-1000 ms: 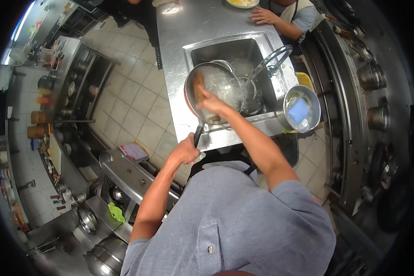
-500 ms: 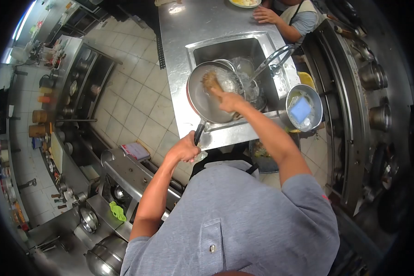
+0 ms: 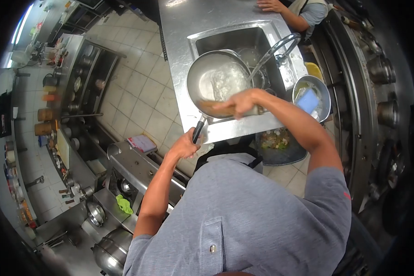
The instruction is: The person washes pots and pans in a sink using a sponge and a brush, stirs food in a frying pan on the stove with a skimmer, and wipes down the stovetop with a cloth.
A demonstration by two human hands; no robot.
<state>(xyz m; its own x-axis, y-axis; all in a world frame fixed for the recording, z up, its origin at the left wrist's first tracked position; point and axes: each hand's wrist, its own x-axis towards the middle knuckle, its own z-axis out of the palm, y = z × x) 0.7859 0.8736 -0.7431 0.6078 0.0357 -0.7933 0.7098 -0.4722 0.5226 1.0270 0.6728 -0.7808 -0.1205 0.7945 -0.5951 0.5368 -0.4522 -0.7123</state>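
Steel surface [image 3: 178,20] with sink [image 3: 237,41]. Pan [image 3: 200,80]: overlaps the sink's near left corner. Left hand [image 3: 186,145]: wraps the pan's handle [image 3: 198,129], nearside of sink, forearm [image 3: 158,193] extended. Right hand [image 3: 243,102]: grips a brown brush [image 3: 213,108] by the sink's near edge, elbow [image 3: 325,148] bent.

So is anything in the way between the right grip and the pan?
Only the blurred brown tool held in the right grip, its end at the near side of the pan. Nothing else visible lies between.

a steel counter [image 3: 216,16] bears an inset sink [image 3: 211,42], a curved faucet [image 3: 263,61] and a co-worker's hand [image 3: 270,5].
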